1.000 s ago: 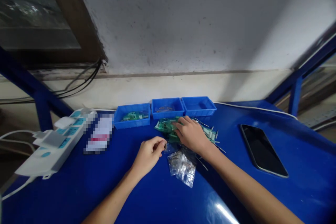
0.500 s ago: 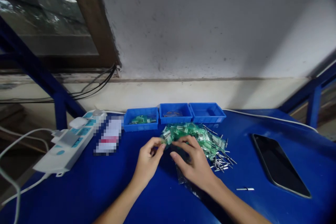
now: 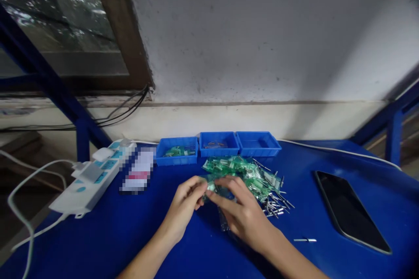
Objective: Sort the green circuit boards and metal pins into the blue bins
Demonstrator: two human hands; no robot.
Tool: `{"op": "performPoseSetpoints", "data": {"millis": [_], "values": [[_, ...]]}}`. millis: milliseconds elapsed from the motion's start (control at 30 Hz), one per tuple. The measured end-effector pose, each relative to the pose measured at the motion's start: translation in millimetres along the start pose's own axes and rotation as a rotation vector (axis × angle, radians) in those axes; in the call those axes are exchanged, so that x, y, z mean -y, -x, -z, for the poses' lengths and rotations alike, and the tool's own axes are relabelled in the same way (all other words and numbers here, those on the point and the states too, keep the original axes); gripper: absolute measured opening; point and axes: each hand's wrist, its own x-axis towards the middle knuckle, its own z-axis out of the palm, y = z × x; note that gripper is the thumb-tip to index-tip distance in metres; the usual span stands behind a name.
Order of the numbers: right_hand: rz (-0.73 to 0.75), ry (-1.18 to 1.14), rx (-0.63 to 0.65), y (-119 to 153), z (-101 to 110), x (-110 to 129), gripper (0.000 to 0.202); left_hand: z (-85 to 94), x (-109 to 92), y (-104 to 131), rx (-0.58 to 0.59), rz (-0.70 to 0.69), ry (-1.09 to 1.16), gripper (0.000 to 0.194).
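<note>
Between my hands is a small green plastic bag (image 3: 211,186) with something pale inside that I cannot make out. My left hand (image 3: 186,202) pinches its left side between thumb and fingers. The thumb and fingertips of my right hand (image 3: 244,209) close on its right side. Just beyond lies a heap of similar green bags (image 3: 234,165). Loose metal pop rivets (image 3: 275,205) spill from the heap's right side. Under my right hand, partly hidden, rests a clear plastic bag (image 3: 223,221).
Three blue trays line the back: the left tray (image 3: 176,161) holds green packets, the middle tray (image 3: 219,152) small brownish pieces, beside the right tray (image 3: 258,152). A phone (image 3: 352,209) and single rivet (image 3: 305,240) lie right; a power strip (image 3: 78,194) stands left.
My right hand has moved left and its fingers have closed onto the small bag. The left hand has come slightly nearer, keeping its pinch. The view has shifted a little.
</note>
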Motion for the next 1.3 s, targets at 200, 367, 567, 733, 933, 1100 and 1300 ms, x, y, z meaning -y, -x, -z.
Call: {"op": "performPoseSetpoints", "data": {"millis": [200,367,567,733,933,1100,1300], "values": [[-0.119,0.122,-0.086,0,8,-14,0.032,55.5,-38,-41,-0.623,-0.439,-0.715,0.023],[-0.346,0.359,-0.129,7,11,-67,0.031,59.1,-18,-42,-0.558,-0.549,-0.98,0.033],[-0.36,0.456,-0.029,-2,4,-90,0.019,7.2,19,-5,0.091,-0.338,-0.668,0.017],[-0.192,0.353,-0.17,-2,-6,-47,0.019,-2.6,19,-3,0.124,0.028,-0.12,0.039],[-0.166,0.061,0.013,2,-16,-4,0.033,13.2,14,-6,-0.107,-0.096,-0.1,0.022],[-0.671,-0.464,-0.005,-7,-18,0,0.03,22.9,15,-5,-0.112,-0.667,-0.586,0.032],[-0.765,-0.491,-0.257,-44,3,-19,0.026,15.8,21,-4,-0.043,-0.606,-0.752,0.044]]}}
